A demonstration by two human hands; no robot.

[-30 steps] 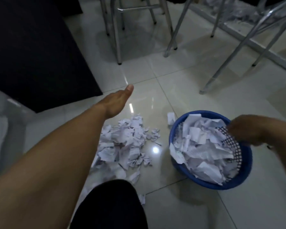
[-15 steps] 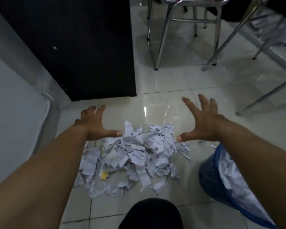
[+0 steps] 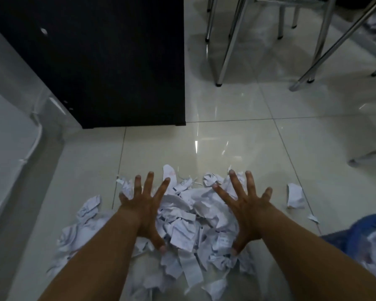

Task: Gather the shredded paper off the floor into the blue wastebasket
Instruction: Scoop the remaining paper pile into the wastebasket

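Observation:
A heap of white shredded paper lies on the pale tiled floor in front of me. My left hand is spread flat, fingers apart, over the left side of the heap. My right hand is spread the same way over its right side. Both palms face down and hold nothing. A loose scrap lies apart to the right. The blue wastebasket shows only partly at the right edge, blurred, with white paper inside it.
A black cabinet stands on the floor behind the heap at the left. Metal chair legs stand at the back right, and another leg lies at the right edge. A grey wall runs along the left.
Both hands have come down from the far edge of the heap onto its top, fingers spread wider. The view has dropped closer, and the wastebasket has slid further toward the right edge.

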